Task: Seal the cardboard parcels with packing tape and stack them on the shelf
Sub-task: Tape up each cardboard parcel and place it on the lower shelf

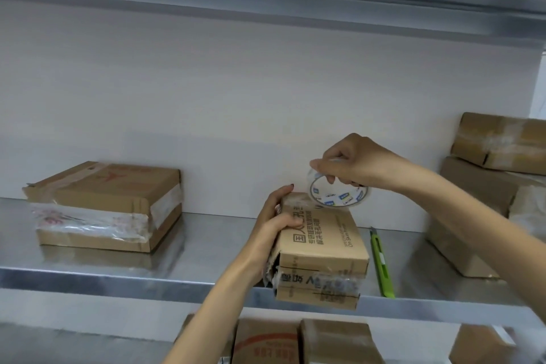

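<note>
Left hand (276, 216) grips the printed parcel (322, 245) by its left edge; right hand (354, 162) pinches the clear tape roll (338, 192), which partly covers the parcel's far corner.

Stockroom/packing area: metal shelf (118, 275) w/ taped cardboard parcels (103, 204), tape roll (339, 193).

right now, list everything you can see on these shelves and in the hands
shelf: one, silver metal, across the view
held parcel: one, brown cardboard, at the shelf's front edge
tape roll: one, clear with a blue-and-white core, over the held parcel's far end
utility knife: one, green, lying on the shelf right of the held parcel
taped parcel: one, brown, left on the shelf
stacked parcels: about three, brown, far right
lower parcels: at least four, brown, below the shelf
left hand: grips the held parcel
right hand: fingers pinch the tape roll
</note>
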